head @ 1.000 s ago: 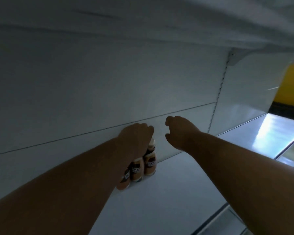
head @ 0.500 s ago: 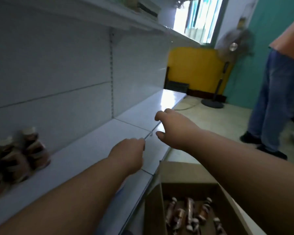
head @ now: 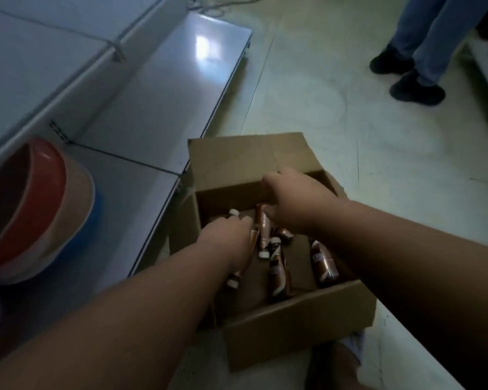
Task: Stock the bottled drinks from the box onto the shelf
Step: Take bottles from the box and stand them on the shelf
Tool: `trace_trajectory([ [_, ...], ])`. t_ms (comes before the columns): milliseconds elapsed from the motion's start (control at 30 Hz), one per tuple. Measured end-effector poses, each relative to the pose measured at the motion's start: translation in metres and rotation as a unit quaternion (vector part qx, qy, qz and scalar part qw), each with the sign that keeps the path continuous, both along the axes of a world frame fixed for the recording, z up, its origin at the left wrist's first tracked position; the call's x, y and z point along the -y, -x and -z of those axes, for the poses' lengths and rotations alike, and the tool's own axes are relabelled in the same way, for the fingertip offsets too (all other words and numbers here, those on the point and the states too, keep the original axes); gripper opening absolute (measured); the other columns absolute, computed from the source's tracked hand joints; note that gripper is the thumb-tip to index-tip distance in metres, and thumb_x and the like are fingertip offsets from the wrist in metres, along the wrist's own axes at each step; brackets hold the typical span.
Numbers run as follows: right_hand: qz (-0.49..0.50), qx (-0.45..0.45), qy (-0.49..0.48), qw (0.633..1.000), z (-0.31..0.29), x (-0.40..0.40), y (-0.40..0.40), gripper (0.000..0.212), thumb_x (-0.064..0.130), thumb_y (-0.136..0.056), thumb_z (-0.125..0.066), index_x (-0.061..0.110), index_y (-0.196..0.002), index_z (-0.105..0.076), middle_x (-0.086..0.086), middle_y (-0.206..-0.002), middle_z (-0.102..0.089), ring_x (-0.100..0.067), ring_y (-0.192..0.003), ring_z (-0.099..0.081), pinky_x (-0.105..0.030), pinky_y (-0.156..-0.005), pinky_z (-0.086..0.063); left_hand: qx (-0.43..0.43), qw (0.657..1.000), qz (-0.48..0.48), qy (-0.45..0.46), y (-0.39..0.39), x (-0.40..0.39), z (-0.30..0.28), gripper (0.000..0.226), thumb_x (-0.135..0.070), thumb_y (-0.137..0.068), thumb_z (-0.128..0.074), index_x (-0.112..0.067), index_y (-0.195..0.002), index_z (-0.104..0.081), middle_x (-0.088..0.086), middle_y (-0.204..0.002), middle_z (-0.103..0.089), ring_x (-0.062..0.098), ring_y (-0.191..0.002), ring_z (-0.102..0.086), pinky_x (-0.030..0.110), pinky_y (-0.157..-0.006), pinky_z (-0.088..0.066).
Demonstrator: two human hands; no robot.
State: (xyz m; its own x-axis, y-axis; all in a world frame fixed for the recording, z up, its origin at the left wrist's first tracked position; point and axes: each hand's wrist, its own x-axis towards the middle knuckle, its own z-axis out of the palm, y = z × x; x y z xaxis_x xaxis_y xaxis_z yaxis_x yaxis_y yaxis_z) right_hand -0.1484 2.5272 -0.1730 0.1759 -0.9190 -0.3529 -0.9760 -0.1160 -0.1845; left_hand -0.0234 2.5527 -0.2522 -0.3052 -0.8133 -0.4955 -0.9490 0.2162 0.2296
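Head view looks straight down at a cardboard box [head: 265,161] on the floor [head: 321,80], beside the low white shelf [head: 158,102]. We see several brown bottles [head: 323,263] lying on their sides in the bottom of the box, well short of filling it. Our left hand [head: 228,235] reaches in over a white-capped bottle; its fingers point down into the pile, and we cannot tell whether the grip has closed on anything. Our right hand [head: 290,201] hovers at the far wall of the box, fingers curled near the top of one bottle [head: 263,223], but again the grip is unclear. No bottles show on the visible shelf, so we judge much stocking remains. A second person's legs [head: 423,38] stand nearby.
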Motion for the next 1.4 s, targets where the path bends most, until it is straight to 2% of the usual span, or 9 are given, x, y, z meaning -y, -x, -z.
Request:
trace_trajectory([
  [133, 0.018, -0.008, -0.102, 0.995, 0.094, 0.018, 0.027, 0.036, 0.028, -0.085, -0.064, 0.025, -0.119, -0.052, -0.003, -0.114, -0.053, -0.024, -0.100, -0.056, -0.047, -0.087, -0.052, 0.037, 0.998, -0.030, -0.049, 0.012, 0.032, 0.068, 0.052, -0.027, -0.087, -0.059, -0.020, -0.135, -0.042, 0.010, -0.132, -0.050, 0.030, -0.110, -0.056, 0.042, -0.086, -0.051],
  [300, 0.062, -0.013, -0.190, 0.980, 0.180, 0.024, 0.046, 0.048, 0.020, -0.087, -0.065, 0.025, -0.132, -0.047, -0.004, -0.124, -0.053, -0.024, -0.110, -0.056, -0.038, -0.090, -0.049, 0.062, 0.984, -0.091, -0.141, 0.022, 0.046, 0.134, 0.056, -0.027, -0.089, -0.059, -0.015, -0.141, -0.039, 0.011, -0.134, -0.051, 0.030, -0.106, -0.060, 0.044, -0.087, -0.052],
  [467, 0.151, -0.037, -0.266, 0.951, 0.231, 0.030, 0.040, 0.053, 0.016, -0.087, -0.061, 0.020, -0.137, -0.043, -0.015, -0.122, -0.054, -0.033, -0.107, -0.058, -0.047, -0.089, -0.052, 0.099, 0.956, -0.151, -0.230, 0.032, 0.025, 0.170, 0.048, -0.026, -0.082, -0.068, -0.010, -0.126, -0.054, 0.016, -0.122, -0.058, 0.038, -0.113, -0.054, 0.048, -0.091, -0.049],
  [600, 0.190, -0.048, -0.237, 0.951, 0.259, 0.027, 0.031, 0.057, 0.018, -0.095, -0.051, 0.019, -0.146, -0.026, -0.019, -0.125, -0.053, -0.037, -0.110, -0.056, -0.045, -0.070, -0.043, 0.065, 0.966, -0.202, -0.150, 0.051, 0.001, 0.183, 0.051, -0.026, -0.090, -0.059, -0.008, -0.133, -0.036, 0.017, -0.129, -0.051, 0.039, -0.111, -0.057, 0.046, -0.076, -0.047],
  [733, 0.208, -0.047, -0.233, 0.949, 0.272, 0.021, 0.031, 0.055, 0.014, -0.094, -0.048, 0.017, -0.144, -0.024, -0.021, -0.126, -0.052, -0.037, -0.111, -0.055, -0.044, -0.069, -0.038, 0.015, 0.970, -0.227, -0.086, 0.058, -0.025, 0.200, 0.055, -0.024, -0.092, -0.056, -0.008, -0.136, -0.027, 0.017, -0.128, -0.050, 0.037, -0.101, -0.063, 0.038, -0.064, -0.039],
  [1033, 0.174, -0.017, -0.204, 0.963, 0.227, 0.013, 0.041, 0.055, 0.027, -0.080, -0.070, 0.023, -0.129, -0.046, -0.009, -0.113, -0.057, -0.032, -0.100, -0.060, -0.048, -0.080, -0.053, -0.138, 0.847, -0.488, -0.157, 0.060, -0.016, 0.169, 0.076, -0.017, -0.078, -0.074, -0.019, -0.141, -0.031, 0.013, -0.141, -0.041, 0.035, -0.121, -0.051, 0.044, -0.092, -0.047],
  [1200, 0.116, -0.024, -0.157, 0.980, 0.154, -0.001, 0.051, 0.049, 0.031, -0.082, -0.069, 0.021, -0.124, -0.047, -0.010, -0.110, -0.061, -0.029, -0.095, -0.062, -0.047, -0.079, -0.055, -0.156, 0.872, -0.439, -0.151, 0.040, -0.010, 0.104, 0.015, -0.017, -0.089, -0.057, -0.026, -0.102, -0.055, 0.012, -0.129, -0.045, 0.033, -0.109, -0.051, 0.041, -0.096, -0.044],
  [1333, 0.043, -0.053, -0.105, 0.992, 0.077, -0.015, 0.037, 0.059, 0.028, -0.079, -0.070, 0.017, -0.130, -0.043, -0.012, -0.113, -0.058, -0.034, -0.102, -0.059, -0.050, -0.084, -0.053, -0.082, 0.931, -0.341, -0.103, 0.015, -0.003, 0.023, 0.032, -0.023, -0.083, -0.068, -0.014, -0.111, -0.057, 0.010, -0.111, -0.057, 0.031, -0.100, -0.057, 0.045, -0.090, -0.050],
  [1400, 0.016, -0.070, -0.070, 0.995, 0.035, -0.022, 0.021, 0.050, 0.024, -0.076, -0.072, 0.017, -0.120, -0.050, -0.009, -0.107, -0.054, -0.031, -0.099, -0.058, -0.049, -0.083, -0.053, -0.036, 0.965, -0.255, -0.057, 0.000, -0.010, -0.023, 0.049, -0.026, -0.076, -0.077, -0.014, -0.117, -0.053, 0.009, -0.109, -0.057, 0.029, -0.098, -0.058, 0.044, -0.086, -0.052],
])
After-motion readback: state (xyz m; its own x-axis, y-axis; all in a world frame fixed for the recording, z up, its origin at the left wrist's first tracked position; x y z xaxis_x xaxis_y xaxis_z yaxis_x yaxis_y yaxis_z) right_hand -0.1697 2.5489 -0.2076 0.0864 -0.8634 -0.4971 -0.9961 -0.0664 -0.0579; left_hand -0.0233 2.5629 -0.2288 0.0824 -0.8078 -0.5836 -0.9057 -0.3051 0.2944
